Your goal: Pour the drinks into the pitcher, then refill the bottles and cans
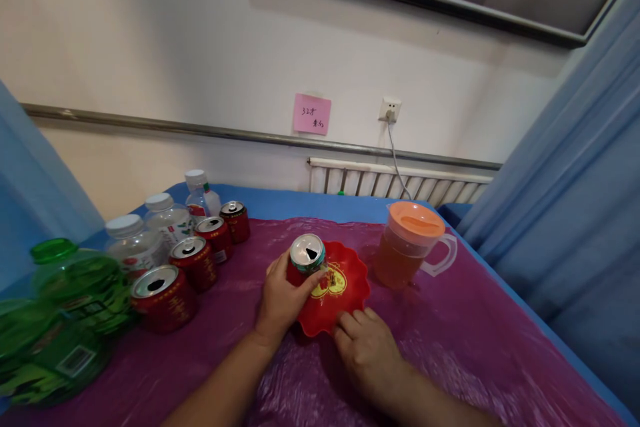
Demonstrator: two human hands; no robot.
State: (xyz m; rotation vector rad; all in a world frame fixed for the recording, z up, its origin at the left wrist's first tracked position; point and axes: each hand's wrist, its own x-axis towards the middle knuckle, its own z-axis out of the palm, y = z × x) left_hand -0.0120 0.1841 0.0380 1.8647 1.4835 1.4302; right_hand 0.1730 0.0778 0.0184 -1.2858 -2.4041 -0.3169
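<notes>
My left hand [285, 295] is closed round an opened drink can [307, 252] with a silver top and a green band below the rim. The can stands upright at the left side of a red plate [350, 293] with a wavy rim and a yellow design; whether its base touches the plate is hidden. At the plate's near right edge is my right hand [367, 350], its fingers curled over the rim. To the right of the plate stands a clear pitcher [400, 253] with an orange lid and amber liquid inside.
Several red cans [165, 300] stand in a row at the left. Behind them are clear bottles with white caps [167, 220] and green bottles [80, 287]. A purple plastic sheet [450, 353] covers the blue table. A radiator [360, 179] runs along the wall.
</notes>
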